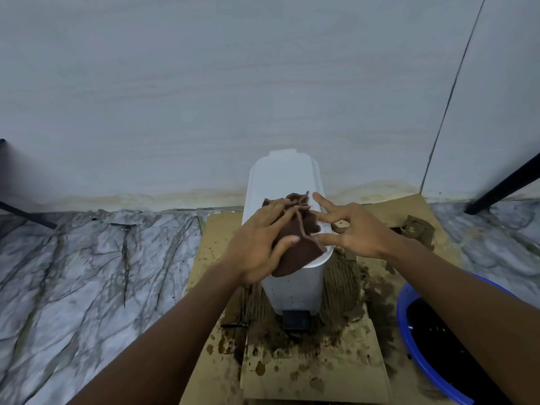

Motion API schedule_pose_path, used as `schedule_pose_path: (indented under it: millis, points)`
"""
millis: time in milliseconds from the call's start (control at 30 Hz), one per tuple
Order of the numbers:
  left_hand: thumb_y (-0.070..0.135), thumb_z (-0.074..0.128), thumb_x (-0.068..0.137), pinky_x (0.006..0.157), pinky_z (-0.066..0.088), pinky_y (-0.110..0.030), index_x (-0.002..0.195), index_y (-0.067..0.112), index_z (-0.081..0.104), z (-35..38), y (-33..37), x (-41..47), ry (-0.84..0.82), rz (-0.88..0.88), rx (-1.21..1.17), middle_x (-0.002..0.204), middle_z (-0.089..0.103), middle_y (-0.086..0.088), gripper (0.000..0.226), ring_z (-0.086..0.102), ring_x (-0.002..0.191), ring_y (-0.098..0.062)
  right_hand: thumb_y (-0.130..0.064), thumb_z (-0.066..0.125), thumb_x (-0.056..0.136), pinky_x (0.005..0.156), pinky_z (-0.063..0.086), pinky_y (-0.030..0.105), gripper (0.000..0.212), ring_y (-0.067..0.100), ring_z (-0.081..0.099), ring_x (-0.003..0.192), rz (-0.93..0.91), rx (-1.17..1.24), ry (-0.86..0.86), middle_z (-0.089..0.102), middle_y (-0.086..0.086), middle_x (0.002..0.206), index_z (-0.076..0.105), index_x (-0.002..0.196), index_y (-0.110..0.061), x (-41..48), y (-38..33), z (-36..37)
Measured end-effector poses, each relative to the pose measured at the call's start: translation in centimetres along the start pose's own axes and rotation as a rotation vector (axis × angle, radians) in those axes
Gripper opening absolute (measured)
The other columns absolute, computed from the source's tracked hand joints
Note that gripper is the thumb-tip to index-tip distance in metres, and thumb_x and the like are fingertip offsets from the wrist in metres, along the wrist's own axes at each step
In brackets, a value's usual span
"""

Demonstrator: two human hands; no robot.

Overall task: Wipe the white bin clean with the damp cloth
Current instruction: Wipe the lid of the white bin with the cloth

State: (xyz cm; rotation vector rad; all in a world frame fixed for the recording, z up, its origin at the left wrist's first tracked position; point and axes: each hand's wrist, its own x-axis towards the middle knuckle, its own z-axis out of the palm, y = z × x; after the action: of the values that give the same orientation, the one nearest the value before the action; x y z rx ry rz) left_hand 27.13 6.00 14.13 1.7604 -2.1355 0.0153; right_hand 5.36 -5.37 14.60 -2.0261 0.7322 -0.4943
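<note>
The white bin [285,176] is a tall narrow pedal bin standing against the wall, its lid closed and a black pedal [295,319] at its base. A dark brown damp cloth [301,238] lies bunched on the near half of the lid and hangs over the front edge. My left hand [257,244] presses flat on the cloth's left side, thumb on top of it. My right hand [347,229] hovers at the lid's right edge, fingers spread, fingertips touching the cloth's right side. Small dark specks dot the bin's front face.
The bin stands on wet, mud-stained cardboard [315,372]. A blue basin [409,340] holding dark water sits at the lower right. A marble-patterned floor [87,273] spreads to the left. A brown lump [418,229] lies right of the bin. A black bar [502,185] slants at the right.
</note>
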Motion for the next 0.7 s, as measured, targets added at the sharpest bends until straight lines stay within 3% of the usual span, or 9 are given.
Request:
schedule_pose_path:
  millis: [100,167,200,300,500,600,700]
  points:
    - [0.049,0.029,0.105,0.117,0.033,-0.042,0.152,0.018,0.042,1.5,0.7,-1.7,0.274,-0.317,-0.206,0.156,0.041,-0.002,0.058,0.036,0.144,-0.020,-0.034,0.085,0.073,0.110,0.040,0.023,0.057,-0.004,0.027,0.143,0.006,0.054,-0.005,0.027,-0.025,0.156,0.066,0.127,-0.034,0.0,-0.1,0.4]
    - [0.049,0.026,0.105,0.122,0.028,-0.047,0.155,0.011,0.036,3.3,4.1,-2.8,0.378,-0.539,-0.210,0.162,0.030,-0.009,0.063,0.024,0.150,-0.027,-0.032,0.085,0.072,0.109,0.041,0.022,0.058,-0.005,0.027,0.143,0.008,0.068,0.001,0.028,-0.025,0.156,0.066,0.126,-0.034,-0.1,-0.2,0.4]
    - [0.048,0.025,0.106,0.124,0.023,-0.048,0.157,0.008,0.030,4.4,5.8,-3.2,0.384,-0.568,-0.153,0.165,0.022,-0.012,0.065,0.015,0.154,-0.030,-0.030,0.085,0.073,0.109,0.042,0.024,0.057,-0.004,0.027,0.143,0.004,0.061,0.001,0.028,-0.026,0.156,0.066,0.126,-0.034,-0.2,-0.2,0.3]
    - [0.045,0.022,0.109,0.127,0.008,-0.046,0.158,0.003,0.021,6.0,8.3,-3.9,0.342,-0.502,0.032,0.167,0.010,-0.020,0.065,-0.003,0.156,-0.031,-0.024,0.083,0.078,0.111,0.041,0.027,0.054,-0.001,0.026,0.144,0.008,0.039,-0.014,0.026,-0.027,0.156,0.065,0.127,-0.035,-0.3,-0.1,0.1]
    - [0.068,0.020,0.100,0.127,0.004,-0.041,0.159,0.016,0.026,2.8,4.3,-2.5,0.212,-0.397,0.049,0.165,0.021,-0.012,0.078,0.007,0.154,-0.028,-0.022,0.083,0.077,0.112,0.042,0.039,0.054,0.000,0.026,0.145,0.009,0.076,-0.019,0.027,-0.026,0.156,0.066,0.127,-0.033,0.1,0.3,0.3]
    - [0.079,0.030,0.093,0.127,0.014,-0.046,0.161,0.030,0.018,-0.2,0.8,-1.7,-0.028,-0.242,-0.055,0.168,0.015,0.002,0.085,0.007,0.154,-0.020,-0.034,0.084,0.072,0.113,0.041,0.041,0.055,-0.001,0.026,0.145,0.012,0.060,-0.022,0.027,-0.030,0.155,0.067,0.125,-0.036,0.1,0.4,0.2]
    - [0.074,0.055,0.087,0.118,0.035,-0.049,0.159,0.036,0.024,-3.8,-2.4,-0.9,-0.271,-0.163,-0.197,0.163,0.022,0.011,0.087,0.028,0.147,-0.018,-0.046,0.083,0.068,0.114,0.040,0.043,0.062,-0.002,0.026,0.145,0.017,0.049,-0.032,0.025,-0.031,0.155,0.066,0.126,-0.037,0.1,0.1,0.3]
